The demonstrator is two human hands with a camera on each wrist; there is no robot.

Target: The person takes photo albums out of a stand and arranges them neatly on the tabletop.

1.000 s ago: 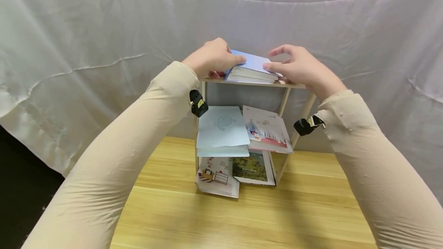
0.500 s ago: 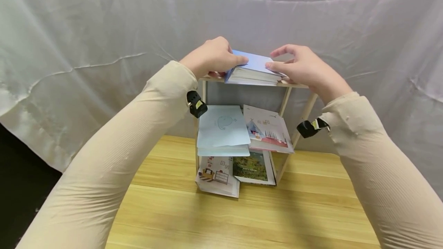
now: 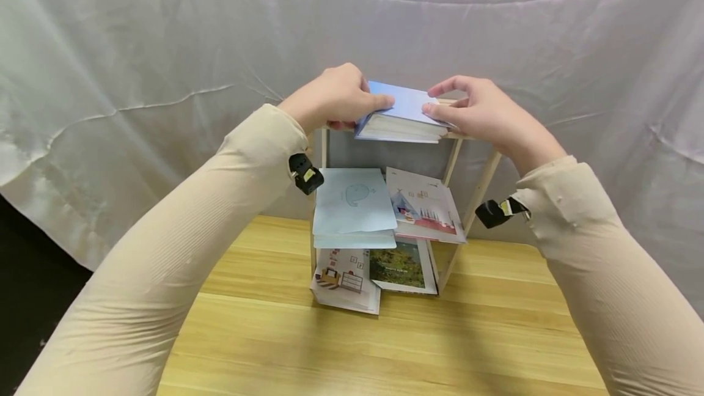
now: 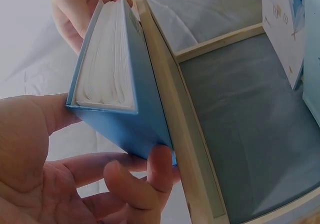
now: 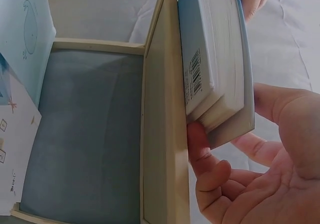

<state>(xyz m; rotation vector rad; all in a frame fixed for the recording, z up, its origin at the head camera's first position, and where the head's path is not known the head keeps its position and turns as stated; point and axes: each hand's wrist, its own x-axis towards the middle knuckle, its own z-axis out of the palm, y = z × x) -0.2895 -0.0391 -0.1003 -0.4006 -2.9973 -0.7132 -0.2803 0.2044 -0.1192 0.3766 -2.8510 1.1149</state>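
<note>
A thick blue photo album (image 3: 407,102) lies flat over the top of a small wooden shelf (image 3: 484,181), its white page edges facing me and its front jutting past the shelf's front edge. My left hand (image 3: 342,98) grips the spine end, thumb on the cover and fingers underneath. At the other end my right hand (image 3: 477,107) pinches the album, thumb on top and a finger below. In the left wrist view the blue spine (image 4: 120,129) rests against the fingers. A barcode (image 5: 194,74) shows on the underside, close to the wooden top board (image 5: 172,109).
On the middle tier lie a light blue album with a whale (image 3: 354,200) and a white album with a tent picture (image 3: 423,209). Below are a white illustrated album (image 3: 343,283) and one with a forest photo (image 3: 400,264). A wooden table (image 3: 352,359) and grey curtain (image 3: 165,47) surround the shelf.
Both hands have drawn the blue album slightly toward me, so its front hangs further over the shelf's edge. The left forearm has shifted a little down and left. The lower albums have not moved.
</note>
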